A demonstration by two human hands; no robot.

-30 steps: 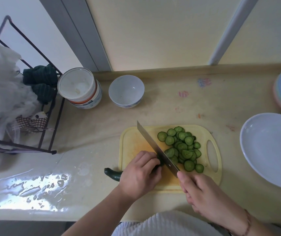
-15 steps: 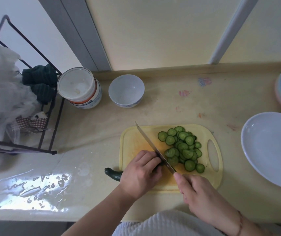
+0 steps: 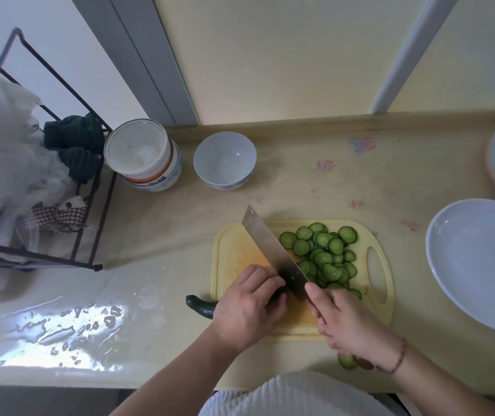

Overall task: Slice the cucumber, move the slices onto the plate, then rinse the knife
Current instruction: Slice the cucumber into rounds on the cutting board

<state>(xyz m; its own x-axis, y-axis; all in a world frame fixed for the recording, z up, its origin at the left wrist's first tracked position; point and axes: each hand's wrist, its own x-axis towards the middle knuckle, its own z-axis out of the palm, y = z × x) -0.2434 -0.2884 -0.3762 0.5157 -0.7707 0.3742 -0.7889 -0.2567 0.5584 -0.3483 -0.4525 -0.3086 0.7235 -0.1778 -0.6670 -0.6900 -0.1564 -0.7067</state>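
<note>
While the left hand (image 3: 247, 310) curls over the dark green cucumber (image 3: 201, 306) and pins it to the yellow plastic cutting board (image 3: 234, 250), the right hand (image 3: 348, 322) is wrapped tight around the handle of the wide steel knife (image 3: 273, 253). The blade points to about eleven o'clock and stands right next to the left fingers. Only the cucumber's end shows, sticking off the board at nine o'clock. A pile of round green slices (image 3: 324, 256) lies on the board at three o'clock from the blade. One stray slice (image 3: 346, 361) sits on the pale bench (image 3: 165, 235) at six o'clock. The white plate (image 3: 480, 265) waits at three o'clock, well apart. I think the cucumber is firm but wet and slippery, so it may roll. It is best held from the top, with fingertips tucked back.
</note>
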